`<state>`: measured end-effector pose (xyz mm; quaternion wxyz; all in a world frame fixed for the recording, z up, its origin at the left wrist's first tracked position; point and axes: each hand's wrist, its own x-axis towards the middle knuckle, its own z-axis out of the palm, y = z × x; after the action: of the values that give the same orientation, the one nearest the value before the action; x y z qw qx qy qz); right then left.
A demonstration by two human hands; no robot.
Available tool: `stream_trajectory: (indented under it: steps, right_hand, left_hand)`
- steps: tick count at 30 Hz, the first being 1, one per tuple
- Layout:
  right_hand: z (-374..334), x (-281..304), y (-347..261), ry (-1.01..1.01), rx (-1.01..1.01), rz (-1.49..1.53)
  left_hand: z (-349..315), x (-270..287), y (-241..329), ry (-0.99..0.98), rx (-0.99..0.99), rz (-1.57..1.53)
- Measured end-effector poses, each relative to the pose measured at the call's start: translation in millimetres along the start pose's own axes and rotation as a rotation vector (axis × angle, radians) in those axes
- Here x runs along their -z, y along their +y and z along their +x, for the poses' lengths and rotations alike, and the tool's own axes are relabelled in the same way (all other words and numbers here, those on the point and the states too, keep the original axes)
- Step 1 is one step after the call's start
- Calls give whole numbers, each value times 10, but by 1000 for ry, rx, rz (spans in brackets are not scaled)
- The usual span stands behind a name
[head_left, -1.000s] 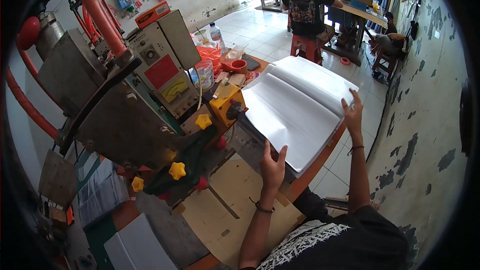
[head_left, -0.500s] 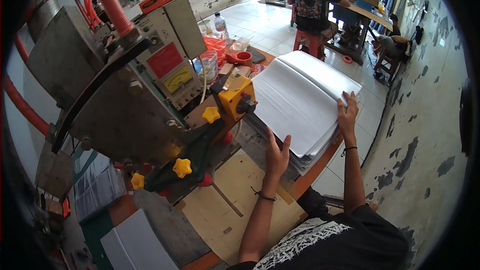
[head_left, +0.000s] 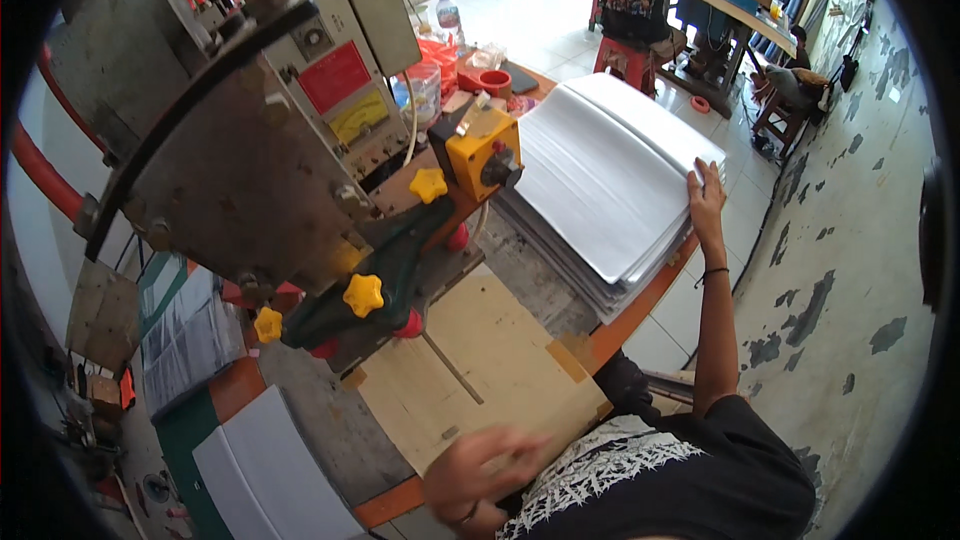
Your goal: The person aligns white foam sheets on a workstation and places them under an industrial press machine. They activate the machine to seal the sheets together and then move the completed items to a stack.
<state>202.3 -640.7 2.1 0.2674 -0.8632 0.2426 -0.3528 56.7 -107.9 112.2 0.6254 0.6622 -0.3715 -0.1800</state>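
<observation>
Press machine (head_left: 250,140) sits left on the tabletop (head_left: 630,315); white sheet stack (head_left: 610,185) lies at its right end. Stack looks heavy as a block, single sheets floppy, slippery: take a corner. Right hand (head_left: 706,198) flat on its right edge, nothing pinched. Left hand (head_left: 485,465) blurred near chest, grip unreadable.

Left hand (head_left: 490,475) off the stack of large white sheets (head_left: 600,180), pulled back near the body, blurred. Lifted top sheets now lying flat. Right hand (head_left: 706,198) moved to the stack's right edge.
</observation>
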Motion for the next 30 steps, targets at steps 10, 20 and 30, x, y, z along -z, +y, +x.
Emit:
stream_trajectory:
  steps: [10, 20, 30]
  right_hand:
    - [98, 362, -81, 31, 88, -17]
    - [-682, 921, -1171, 10, 239, 286]
    - [-1380, 1065, -1612, -920, 237, 612]
  left_hand:
    - [-2786, 343, -369, 1173, 900, 1138]
    - [-2540, 170, -228, 1361, 1057, 1164]
    - [-3108, 762, 252, 1198, 1277, 695]
